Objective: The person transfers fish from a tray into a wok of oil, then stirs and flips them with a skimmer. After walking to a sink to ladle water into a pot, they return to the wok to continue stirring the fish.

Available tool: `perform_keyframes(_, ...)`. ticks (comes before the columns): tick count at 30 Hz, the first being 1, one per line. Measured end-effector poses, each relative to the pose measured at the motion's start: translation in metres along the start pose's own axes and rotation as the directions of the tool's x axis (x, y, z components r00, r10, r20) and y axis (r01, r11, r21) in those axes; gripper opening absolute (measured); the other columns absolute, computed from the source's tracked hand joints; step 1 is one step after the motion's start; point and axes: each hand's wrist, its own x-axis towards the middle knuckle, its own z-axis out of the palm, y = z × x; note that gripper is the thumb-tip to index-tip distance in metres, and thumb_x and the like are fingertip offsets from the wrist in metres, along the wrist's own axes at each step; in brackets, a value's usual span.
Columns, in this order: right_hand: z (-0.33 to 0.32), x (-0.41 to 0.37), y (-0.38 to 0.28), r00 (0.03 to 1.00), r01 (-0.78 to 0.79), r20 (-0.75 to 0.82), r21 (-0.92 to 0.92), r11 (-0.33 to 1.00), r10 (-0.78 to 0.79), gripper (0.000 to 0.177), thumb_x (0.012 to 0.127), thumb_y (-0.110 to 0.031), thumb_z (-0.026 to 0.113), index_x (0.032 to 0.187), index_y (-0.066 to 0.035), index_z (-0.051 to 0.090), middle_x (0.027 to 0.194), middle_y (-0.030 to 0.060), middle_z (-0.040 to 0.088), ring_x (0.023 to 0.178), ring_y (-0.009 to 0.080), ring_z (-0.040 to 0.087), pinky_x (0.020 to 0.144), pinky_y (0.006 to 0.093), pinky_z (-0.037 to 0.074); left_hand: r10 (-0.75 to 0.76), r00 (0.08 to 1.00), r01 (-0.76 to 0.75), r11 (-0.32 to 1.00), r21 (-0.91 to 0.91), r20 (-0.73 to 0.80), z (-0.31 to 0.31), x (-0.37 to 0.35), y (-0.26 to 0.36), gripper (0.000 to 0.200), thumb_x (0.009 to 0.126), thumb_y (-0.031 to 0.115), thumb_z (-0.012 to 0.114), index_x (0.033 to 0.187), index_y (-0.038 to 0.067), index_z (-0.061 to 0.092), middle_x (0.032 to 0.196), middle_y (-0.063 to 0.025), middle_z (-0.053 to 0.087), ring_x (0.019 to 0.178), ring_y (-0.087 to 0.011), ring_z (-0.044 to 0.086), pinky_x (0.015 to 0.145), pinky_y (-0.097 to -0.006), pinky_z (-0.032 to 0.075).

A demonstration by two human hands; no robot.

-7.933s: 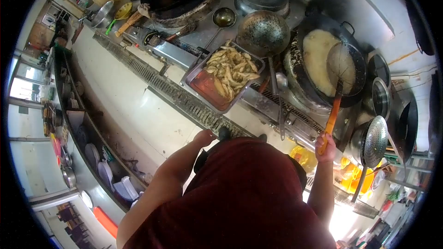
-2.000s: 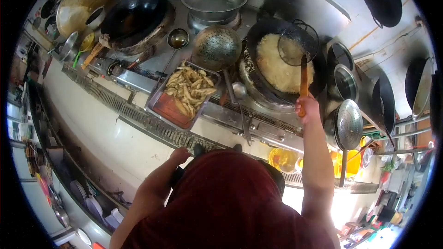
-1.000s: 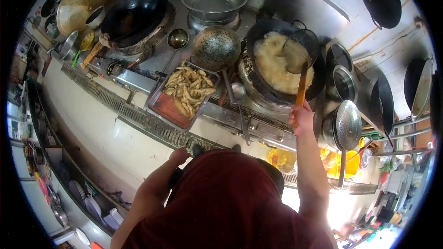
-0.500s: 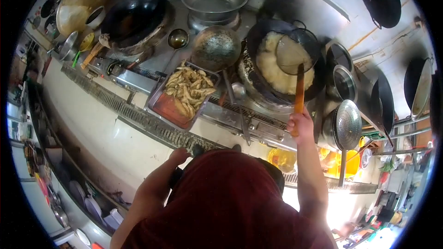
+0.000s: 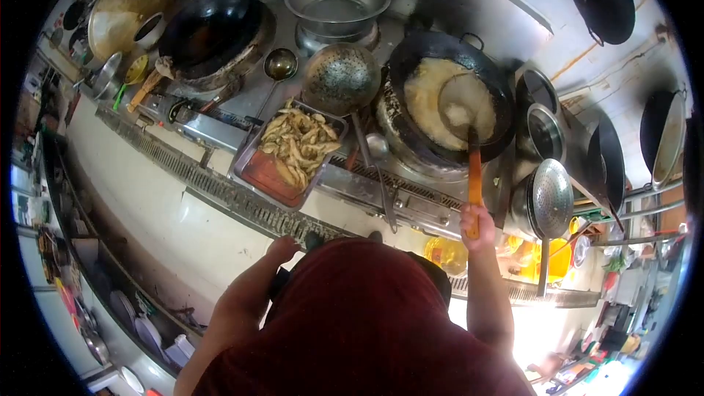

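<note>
My right hand is closed around the wooden handle of a round mesh skimmer. The skimmer's head lies in the bubbling, pale frying oil of a large black wok on the right burner. A small pale clump shows on the mesh. Low by my waist, in front of the stove's edge, is my left hand; its fingers are too small and partly hidden to read. Between the hands and the burners, a clear plastic tub holds a pile of browned fried pieces, perhaps small fish.
A perforated pan and a ladle with dark liquid lie left of the wok. A steel basin stands behind, another black wok at left. To the right are steel pots and a perforated strainer.
My right hand has drawn back toward me, bringing the skimmer from above the wok's far right side down into the oil nearer its front. The left hand stays about where it was.
</note>
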Motion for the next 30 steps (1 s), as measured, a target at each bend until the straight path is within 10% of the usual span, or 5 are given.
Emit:
perform_keyframes(11, -0.024, -0.003, 0.028, 0.998, 0.036, -0.044, 0.02, 0.999, -0.035, 0.013, 0.082, -0.01, 0.052, 0.095, -0.009, 0.05, 0.078, 0.0058, 0.054, 0.055, 0.0094, 0.044, 0.043, 0.0196, 0.037, 0.223, 0.959, -0.2, 0.97, 0.137, -0.176, 0.012, 0.011, -0.008, 0.017, 0.077, 0.017, 0.049, 0.085, 0.014, 0.063, 0.084, -0.0093, 0.061, 0.088, -0.0255, 0.058, 0.076, -0.038, 0.048)
perform_keyframes(30, -0.027, -0.001, 0.031, 0.995, 0.022, -0.091, -0.054, 0.998, -0.027, 0.017, 0.081, -0.01, 0.053, 0.097, -0.01, 0.047, 0.08, 0.0064, 0.054, 0.058, 0.0121, 0.045, 0.049, 0.0226, 0.039, 0.156, 0.981, -0.142, 0.983, 0.12, -0.112, -0.025, -0.005, 0.016, 0.014, 0.076, 0.014, 0.051, 0.081, 0.013, 0.064, 0.08, -0.01, 0.057, 0.085, -0.0253, 0.057, 0.071, -0.0371, 0.048)
